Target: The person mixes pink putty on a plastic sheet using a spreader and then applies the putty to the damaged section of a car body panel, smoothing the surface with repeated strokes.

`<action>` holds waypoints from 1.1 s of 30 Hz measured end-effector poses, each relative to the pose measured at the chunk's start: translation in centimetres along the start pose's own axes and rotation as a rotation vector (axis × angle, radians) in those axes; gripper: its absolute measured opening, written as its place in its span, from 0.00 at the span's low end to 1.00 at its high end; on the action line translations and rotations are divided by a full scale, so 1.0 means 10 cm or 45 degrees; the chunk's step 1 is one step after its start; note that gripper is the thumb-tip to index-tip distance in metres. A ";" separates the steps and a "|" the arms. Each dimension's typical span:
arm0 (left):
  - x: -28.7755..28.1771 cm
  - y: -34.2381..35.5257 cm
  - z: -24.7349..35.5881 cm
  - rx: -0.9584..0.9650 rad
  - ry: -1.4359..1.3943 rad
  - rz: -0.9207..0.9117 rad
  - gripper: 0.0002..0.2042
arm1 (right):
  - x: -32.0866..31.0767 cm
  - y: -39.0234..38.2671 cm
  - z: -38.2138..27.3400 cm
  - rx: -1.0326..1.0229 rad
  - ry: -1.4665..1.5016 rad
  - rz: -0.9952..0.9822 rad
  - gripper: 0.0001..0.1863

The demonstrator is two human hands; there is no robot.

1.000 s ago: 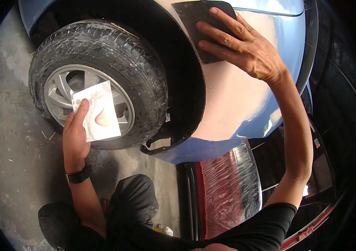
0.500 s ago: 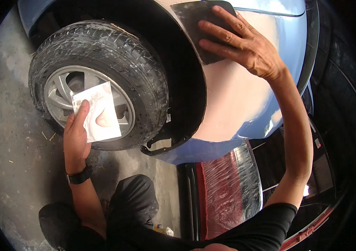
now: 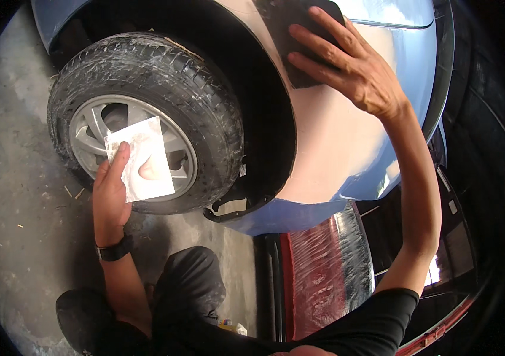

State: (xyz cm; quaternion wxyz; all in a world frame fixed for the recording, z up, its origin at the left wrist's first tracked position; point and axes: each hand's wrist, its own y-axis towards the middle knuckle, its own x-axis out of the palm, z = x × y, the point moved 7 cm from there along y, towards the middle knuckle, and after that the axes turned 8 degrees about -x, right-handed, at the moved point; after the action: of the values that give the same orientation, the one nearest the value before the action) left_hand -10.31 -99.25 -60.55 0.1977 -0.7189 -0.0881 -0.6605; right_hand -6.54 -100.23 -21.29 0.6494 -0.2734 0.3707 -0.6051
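My left hand [image 3: 112,190] grips a square white board [image 3: 148,155] in front of the wheel, thumb on top. A small mound of beige putty [image 3: 148,170] sits on the board, with greyish smears near my thumb. High on the right, my right hand [image 3: 362,74] holds a flexible black sheet [image 3: 285,44] against the car's body panel, fingers spread over its face; the thumb is hidden. The sheet lies along the wheel arch edge, on a beige filler-covered area [image 3: 329,142] of the blue car [image 3: 412,77].
A dusty tyre [image 3: 205,118] with a silver rim [image 3: 89,145] stands under the arch. Below the panel, a black bracket [image 3: 225,215] juts out at the arch's end. A red car part under clear plastic film [image 3: 317,276] lies at the lower right. My bent knee [image 3: 190,279] is over the concrete floor [image 3: 15,178].
My right hand and the black sheet have shifted slightly upward along the panel. The left hand keeps the board in front of the wheel. The whole view has moved a little.
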 end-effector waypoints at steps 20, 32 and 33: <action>0.07 -0.05 0.02 0.019 0.006 -0.058 0.16 | 0.02 -0.07 0.23 -0.102 0.170 0.092 0.26; 0.06 -0.11 -0.07 0.013 0.048 0.024 0.16 | 0.17 -0.50 -0.09 0.232 0.037 -0.020 0.27; 0.07 -0.13 -0.06 0.017 0.053 0.022 0.16 | 0.19 -0.57 -0.08 0.237 0.034 -0.017 0.27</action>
State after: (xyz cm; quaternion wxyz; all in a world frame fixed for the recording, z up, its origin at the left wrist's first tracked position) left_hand -11.28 -98.40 -59.61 0.2099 -0.7044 -0.0822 -0.6730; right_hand -10.48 -102.67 -17.44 0.6629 -0.2060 0.3196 -0.6449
